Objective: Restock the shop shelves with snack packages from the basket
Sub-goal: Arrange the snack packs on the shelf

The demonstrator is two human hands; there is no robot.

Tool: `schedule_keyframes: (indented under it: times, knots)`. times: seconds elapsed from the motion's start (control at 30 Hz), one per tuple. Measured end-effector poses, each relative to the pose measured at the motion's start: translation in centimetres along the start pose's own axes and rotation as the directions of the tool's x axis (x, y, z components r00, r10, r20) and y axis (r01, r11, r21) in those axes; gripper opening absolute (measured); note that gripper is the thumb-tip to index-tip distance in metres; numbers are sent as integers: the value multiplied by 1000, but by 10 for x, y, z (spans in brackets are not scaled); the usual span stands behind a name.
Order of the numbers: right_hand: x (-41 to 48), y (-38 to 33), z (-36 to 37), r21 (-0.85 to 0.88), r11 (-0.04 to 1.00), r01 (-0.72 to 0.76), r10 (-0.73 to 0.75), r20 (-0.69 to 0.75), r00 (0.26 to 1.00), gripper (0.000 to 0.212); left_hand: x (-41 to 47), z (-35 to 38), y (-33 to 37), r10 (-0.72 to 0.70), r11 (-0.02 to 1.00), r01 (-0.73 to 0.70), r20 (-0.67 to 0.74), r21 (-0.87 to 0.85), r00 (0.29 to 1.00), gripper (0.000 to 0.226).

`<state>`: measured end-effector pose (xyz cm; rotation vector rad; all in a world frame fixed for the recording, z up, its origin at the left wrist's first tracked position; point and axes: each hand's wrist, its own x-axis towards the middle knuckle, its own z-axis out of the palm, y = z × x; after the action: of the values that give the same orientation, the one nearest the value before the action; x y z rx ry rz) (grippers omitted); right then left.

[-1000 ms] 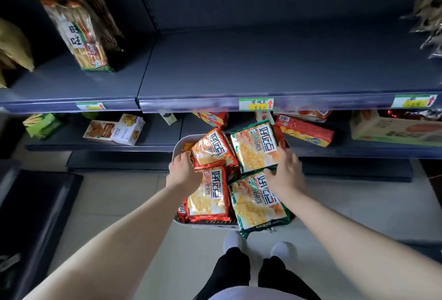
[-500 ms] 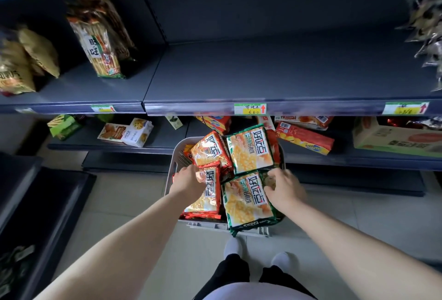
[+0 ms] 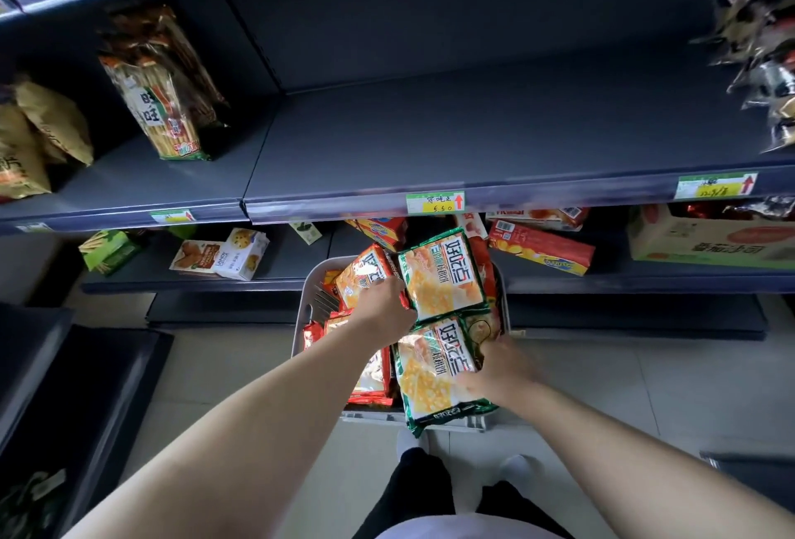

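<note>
A grey basket (image 3: 313, 302) stands on the floor below me, full of snack packages. Two green-edged packages lie on top: the upper one (image 3: 443, 276) and the lower one (image 3: 432, 375). Orange-red packages (image 3: 359, 276) lie to their left. My left hand (image 3: 385, 310) is curled at the left edge of the upper green package, over a corner of an orange one. At the right edge of the lower green package, my right hand (image 3: 501, 366) grips it with the thumb on top. The dark middle shelf (image 3: 473, 142) above the basket is bare.
A tall biscuit-stick bag (image 3: 163, 95) and tan bags (image 3: 38, 142) stand at the shelf's left, with foil packs (image 3: 761, 44) at the far right. The lower shelf holds small boxes (image 3: 223, 256), a red pack (image 3: 542, 248) and a carton (image 3: 705, 239). A dark bin (image 3: 64, 409) is at left.
My left hand left the lower orange-red package and moved up to the upper green package's edge. My right hand slid down and closed on the lower green package. The view tilted upward.
</note>
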<state>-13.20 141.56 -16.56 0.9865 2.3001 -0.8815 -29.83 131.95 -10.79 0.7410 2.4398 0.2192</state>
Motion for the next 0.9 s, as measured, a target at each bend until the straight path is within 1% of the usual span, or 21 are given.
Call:
schedule_keyframes:
  times: [0.03, 0.07, 0.13, 0.23, 0.3, 0.4, 0.43, 0.47, 0.5, 0.57, 0.63, 0.7, 0.77, 0.8, 0.83, 0.9]
  knots:
    - [-1, 0, -2, 38, 999, -2, 2, 3, 1000, 35, 7, -2, 3, 13, 1000, -13, 1, 23, 1000, 45]
    - [-3, -1, -4, 95, 995, 9, -9, 0, 1000, 29, 14, -3, 5, 26, 999, -26, 2, 41, 1000, 50]
    - [-5, 1, -10, 209, 977, 33, -27, -32, 999, 26, 28, -7, 9, 34, 998, -35, 17, 58, 999, 55]
    - [-6, 5, -27, 410, 911, 38, 0, -92, 996, 22, 51, -12, 13, 62, 997, -64, 42, 45, 997, 49]
    - [-7, 9, -38, 510, 859, 26, 50, -134, 990, 23, 65, -15, 15, 88, 994, -90, 45, 55, 995, 44]
    - [-13, 11, -47, 597, 801, 31, 122, -214, 969, 17, 82, -16, 20, 130, 985, -137, 68, 106, 989, 37]
    - [-18, 9, -47, 612, 790, 26, 125, -203, 971, 13, 85, -16, 23, 149, 976, -160, 85, 149, 985, 31]
    - [-22, 6, -43, 608, 794, 1, 122, -161, 979, 11, 86, -17, 26, 173, 964, -189, 98, 187, 980, 28]
    - [-25, 2, -38, 574, 818, -35, 117, -107, 987, 17, 87, -16, 28, 194, 953, -213, 104, 215, 975, 28]
    - [-25, -6, -21, 429, 899, -89, 110, -23, 994, 36, 85, -14, 28, 241, 944, -251, 72, 212, 968, 23]
    - [-22, -13, 1, 244, 961, -128, 142, -42, 989, 55, 81, -9, 23, 286, 945, -289, 45, 150, 957, 19]
    - [-20, -18, 17, 138, 974, -182, 196, -97, 976, 71, 77, -6, 15, 316, 944, -320, 61, 78, 947, 18]
    - [-18, -19, 23, 159, 960, -229, 247, -105, 963, 74, 72, -5, 9, 353, 934, -357, 96, 27, 931, 17]
    - [-17, -18, 24, 219, 943, -251, 271, -67, 960, 74, 71, -4, 5, 370, 928, -372, 126, -9, 921, 15]
    - [-18, -17, 21, 309, 913, -264, 285, -22, 958, 72, 69, -4, 1, 383, 924, -378, 164, -58, 909, 13]
    - [-21, -14, 12, 545, 799, -255, 273, 48, 961, 60, 66, -3, -6, 394, 917, -356, 254, -181, 884, 13]
